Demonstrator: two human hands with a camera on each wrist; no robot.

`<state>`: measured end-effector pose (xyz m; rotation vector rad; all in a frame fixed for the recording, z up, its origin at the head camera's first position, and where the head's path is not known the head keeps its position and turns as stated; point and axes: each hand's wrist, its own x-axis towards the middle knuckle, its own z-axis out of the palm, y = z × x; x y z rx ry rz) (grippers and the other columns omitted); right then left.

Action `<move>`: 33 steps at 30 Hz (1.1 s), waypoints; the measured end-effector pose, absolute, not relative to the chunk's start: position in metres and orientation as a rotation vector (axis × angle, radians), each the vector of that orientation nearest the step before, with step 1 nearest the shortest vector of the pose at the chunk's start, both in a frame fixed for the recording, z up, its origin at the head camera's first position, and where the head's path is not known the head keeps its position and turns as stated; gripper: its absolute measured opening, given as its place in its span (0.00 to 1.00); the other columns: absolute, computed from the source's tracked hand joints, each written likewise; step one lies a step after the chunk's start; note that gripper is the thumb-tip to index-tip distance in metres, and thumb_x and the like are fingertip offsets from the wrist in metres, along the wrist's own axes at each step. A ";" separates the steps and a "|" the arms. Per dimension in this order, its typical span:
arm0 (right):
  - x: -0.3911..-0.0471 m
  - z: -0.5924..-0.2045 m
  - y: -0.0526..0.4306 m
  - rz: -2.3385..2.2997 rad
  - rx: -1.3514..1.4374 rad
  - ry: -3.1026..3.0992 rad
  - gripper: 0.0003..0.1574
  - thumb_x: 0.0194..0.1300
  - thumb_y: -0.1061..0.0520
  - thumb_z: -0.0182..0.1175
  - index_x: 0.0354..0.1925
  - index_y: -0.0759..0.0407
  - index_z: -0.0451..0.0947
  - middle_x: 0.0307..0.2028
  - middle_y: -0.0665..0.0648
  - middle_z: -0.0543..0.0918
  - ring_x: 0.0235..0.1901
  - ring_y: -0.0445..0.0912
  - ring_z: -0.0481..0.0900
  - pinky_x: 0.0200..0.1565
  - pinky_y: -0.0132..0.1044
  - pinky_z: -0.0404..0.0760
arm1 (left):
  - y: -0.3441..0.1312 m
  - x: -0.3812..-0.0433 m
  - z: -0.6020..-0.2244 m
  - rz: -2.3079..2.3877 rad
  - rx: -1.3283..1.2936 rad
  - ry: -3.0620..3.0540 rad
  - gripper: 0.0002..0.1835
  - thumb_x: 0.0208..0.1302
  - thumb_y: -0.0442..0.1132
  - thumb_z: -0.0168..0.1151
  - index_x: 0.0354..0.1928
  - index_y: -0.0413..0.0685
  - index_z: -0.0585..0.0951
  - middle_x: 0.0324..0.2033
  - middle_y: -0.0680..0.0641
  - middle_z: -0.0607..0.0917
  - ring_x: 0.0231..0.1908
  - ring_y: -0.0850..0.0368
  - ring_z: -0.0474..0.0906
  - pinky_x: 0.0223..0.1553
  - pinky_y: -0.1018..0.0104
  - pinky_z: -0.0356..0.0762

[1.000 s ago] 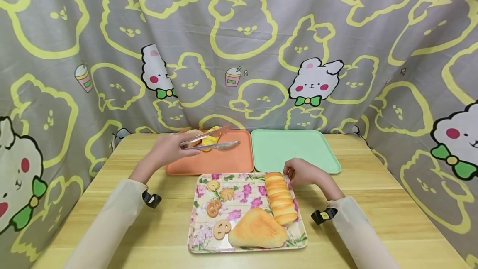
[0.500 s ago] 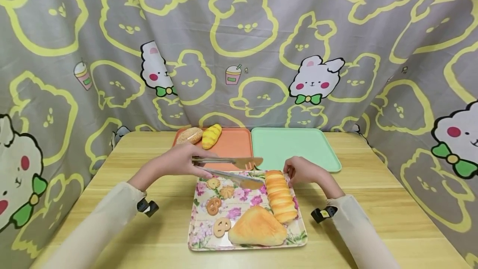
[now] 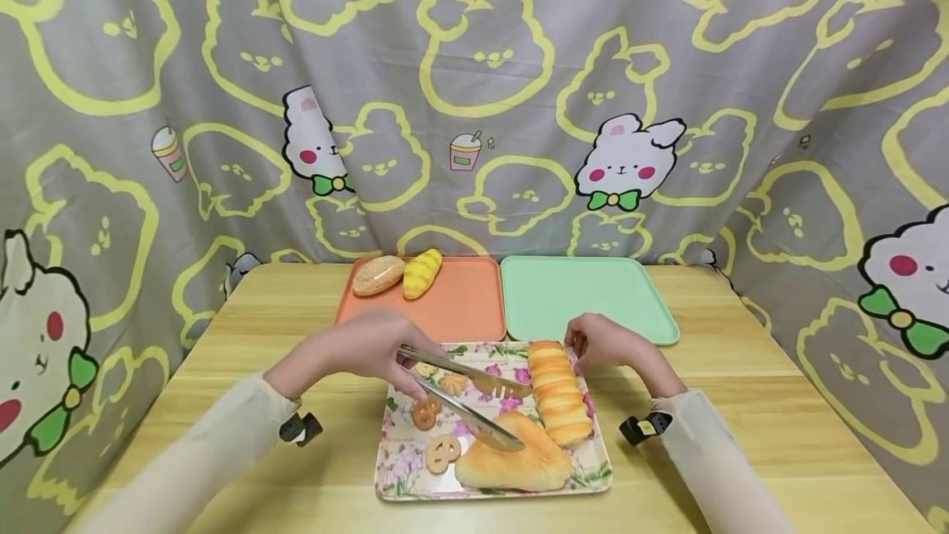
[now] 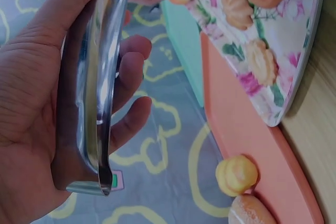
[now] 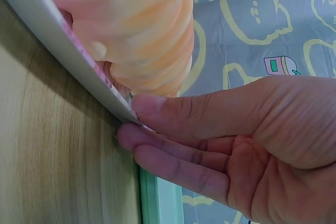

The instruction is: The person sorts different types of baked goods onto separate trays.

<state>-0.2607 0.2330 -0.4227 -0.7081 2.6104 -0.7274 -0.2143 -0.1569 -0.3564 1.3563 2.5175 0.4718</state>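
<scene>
Metal food tongs are held in my left hand, their tips spread over the floral tray. One tip is above the triangular bread, the other near the long ridged bread roll; whether either touches cannot be told. In the left wrist view the tongs lie between palm and fingers. My right hand pinches the tray's right rim; in the right wrist view thumb and fingers of that hand close on the rim. Several cookies lie on the tray's left side.
Behind on the left, an orange tray holds a seeded bun and a yellow striped bread. A green tray stands beside it. All rest on a wooden table before a patterned curtain.
My left hand has brought the tongs from the yellow bread on the orange tray, rightward and nearer, to over the floral tray near the triangular bread. My right hand has stayed on the rim.
</scene>
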 end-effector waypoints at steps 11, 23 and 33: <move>-0.260 -0.423 0.232 -0.735 -0.715 2.609 0.16 0.53 0.70 0.75 0.38 0.66 0.80 0.31 0.59 0.83 0.31 0.43 0.78 0.35 0.35 0.79 | -0.150 -0.213 -0.361 0.377 1.365 2.489 0.19 0.60 0.56 0.73 0.53 0.61 0.89 0.36 0.63 0.89 0.21 0.74 0.64 0.26 0.75 0.62; -0.260 -0.422 0.233 -0.733 -0.723 2.611 0.16 0.53 0.69 0.75 0.39 0.67 0.80 0.31 0.59 0.83 0.31 0.44 0.79 0.35 0.35 0.79 | -0.150 -0.213 -0.365 0.417 1.371 2.478 0.14 0.63 0.53 0.71 0.50 0.65 0.90 0.37 0.66 0.90 0.24 0.75 0.68 0.27 0.75 0.62; -0.259 -0.423 0.233 -0.731 -0.717 2.609 0.15 0.54 0.69 0.75 0.39 0.67 0.80 0.32 0.59 0.83 0.32 0.44 0.79 0.35 0.35 0.79 | -0.153 -0.208 -0.368 0.461 1.409 2.473 0.14 0.66 0.51 0.70 0.50 0.60 0.90 0.43 0.59 0.91 0.29 0.76 0.73 0.33 0.75 0.68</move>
